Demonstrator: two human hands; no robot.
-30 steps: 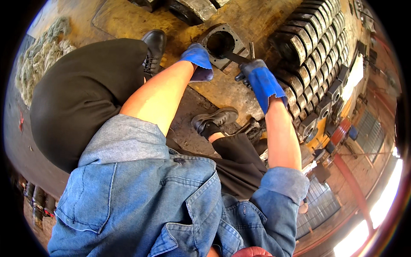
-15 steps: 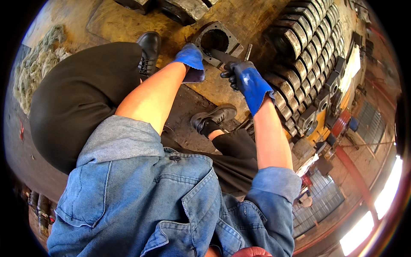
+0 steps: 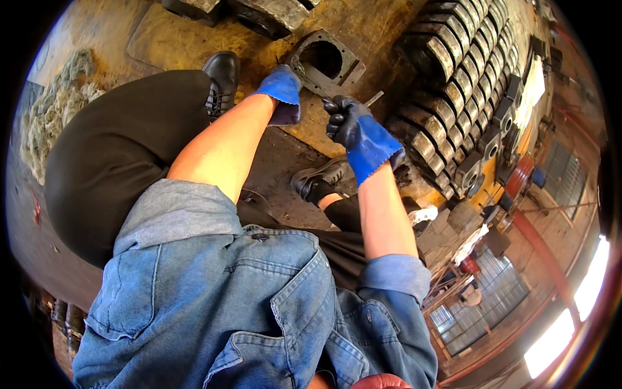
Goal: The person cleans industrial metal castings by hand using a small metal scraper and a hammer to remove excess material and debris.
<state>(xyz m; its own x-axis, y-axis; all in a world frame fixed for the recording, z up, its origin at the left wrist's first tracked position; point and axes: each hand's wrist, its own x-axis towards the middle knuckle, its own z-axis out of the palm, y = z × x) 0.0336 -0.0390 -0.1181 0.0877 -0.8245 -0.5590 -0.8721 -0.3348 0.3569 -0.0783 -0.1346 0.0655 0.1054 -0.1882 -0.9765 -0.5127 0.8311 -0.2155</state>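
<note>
A square grey metal casting (image 3: 353, 72) with a large round bore and small holes lies on the worn yellow floor ahead of me. My right hand (image 3: 350, 120), in a blue and black glove, is closed around a long flat metal file (image 3: 322, 80). The file slants across the casting's near edge, and its thin grey end sticks out to the right of my fist. My left hand (image 3: 282, 83), in a blue glove, is at the casting's left corner, by the file's far end. Its fingers are hidden behind the glove, so their grip does not show.
Stacked dark metal blocks (image 3: 447, 71) rise in rows on the right. More heavy castings (image 3: 269, 16) lie at the far edge. A heap of tangled rags (image 3: 58, 117) sits at left. My black shoes (image 3: 222, 74) are either side of my arms.
My right hand has moved left and slightly toward me, and the file has slid left across the casting with it. My left hand has shifted only slightly.
</note>
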